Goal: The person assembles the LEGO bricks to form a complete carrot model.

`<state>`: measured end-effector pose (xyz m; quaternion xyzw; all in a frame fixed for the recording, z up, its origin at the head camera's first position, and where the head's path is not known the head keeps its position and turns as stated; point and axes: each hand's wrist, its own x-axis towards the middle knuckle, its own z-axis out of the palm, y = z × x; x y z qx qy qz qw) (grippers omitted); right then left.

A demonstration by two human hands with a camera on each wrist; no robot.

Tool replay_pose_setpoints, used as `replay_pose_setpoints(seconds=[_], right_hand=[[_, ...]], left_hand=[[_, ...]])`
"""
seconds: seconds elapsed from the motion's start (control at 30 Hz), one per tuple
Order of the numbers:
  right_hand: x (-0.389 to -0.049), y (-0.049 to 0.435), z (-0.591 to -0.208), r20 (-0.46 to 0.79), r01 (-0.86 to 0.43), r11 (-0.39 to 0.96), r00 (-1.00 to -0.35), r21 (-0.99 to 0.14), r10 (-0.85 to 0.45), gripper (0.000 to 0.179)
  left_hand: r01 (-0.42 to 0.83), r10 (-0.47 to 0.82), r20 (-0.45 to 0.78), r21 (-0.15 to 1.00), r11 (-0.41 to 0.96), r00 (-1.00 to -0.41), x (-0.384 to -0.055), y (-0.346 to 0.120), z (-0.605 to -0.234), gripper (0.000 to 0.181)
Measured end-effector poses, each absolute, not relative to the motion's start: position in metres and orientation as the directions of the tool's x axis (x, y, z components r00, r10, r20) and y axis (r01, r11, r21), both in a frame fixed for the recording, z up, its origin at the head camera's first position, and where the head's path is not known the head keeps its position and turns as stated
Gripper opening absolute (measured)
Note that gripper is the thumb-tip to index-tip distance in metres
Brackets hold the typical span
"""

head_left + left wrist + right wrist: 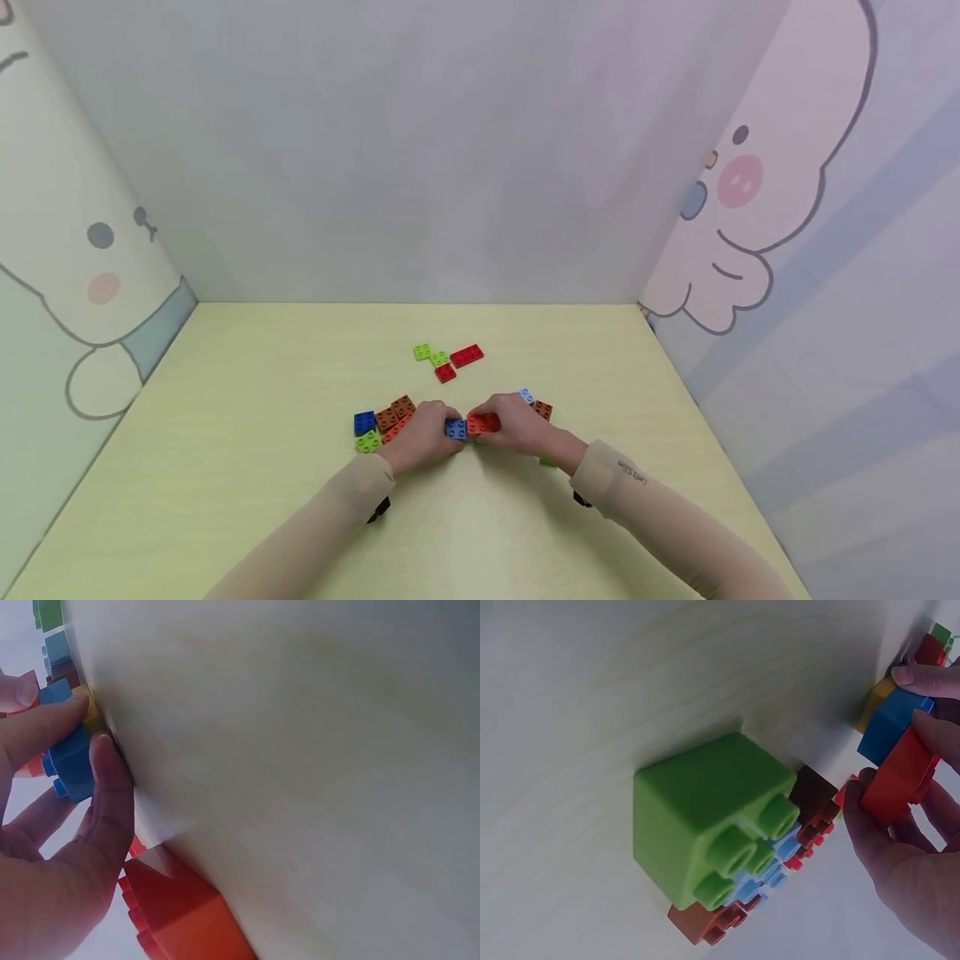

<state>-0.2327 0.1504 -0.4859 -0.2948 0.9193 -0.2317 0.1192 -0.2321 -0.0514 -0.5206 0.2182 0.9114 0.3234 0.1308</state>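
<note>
My left hand (429, 432) grips a blue brick (456, 430) between thumb and fingers. Under the blue brick is a yellow brick (874, 701), low against the table. From the other side, my right hand (517, 423) pinches an orange-red brick (900, 776), which sits at the studded top of the blue brick, over its right end. In the left wrist view the blue brick (73, 765) shows its studs facing the orange-red one, and fingertips of both hands meet close around the stack.
Left of the hands lie a dark blue brick (364, 422), a lime brick (367, 442), brown bricks (386, 418) and an orange brick (396, 428). At the right are light blue (527, 396), brown (543, 409) and green bricks (712, 810). Farther back lie red (467, 356) and lime bricks (422, 352).
</note>
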Motion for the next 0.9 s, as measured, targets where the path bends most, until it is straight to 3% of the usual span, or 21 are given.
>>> replay_pose_setpoints(seconds=[0.3, 0.6, 0.9], right_hand=[[-0.226, 0.159, -0.491, -0.073, -0.405, 0.734, -0.849, -0.545, -0.523, 0.039], [-0.225, 0.162, -0.490, -0.062, -0.412, 0.729, -0.849, -0.546, -0.526, 0.036], [-0.227, 0.165, -0.491, -0.083, -0.403, 0.735, -0.847, -0.545, -0.526, 0.037]], left_hand=[[0.317, 0.482, -0.089, 0.646, 0.694, -0.872, -0.230, -0.052, -0.519, 0.027], [0.338, 0.481, -0.072, 0.620, 0.708, -0.874, -0.226, -0.058, -0.512, 0.034], [0.255, 0.353, -0.062, 0.580, 0.773, -0.933, -0.217, -0.082, -0.493, 0.044]])
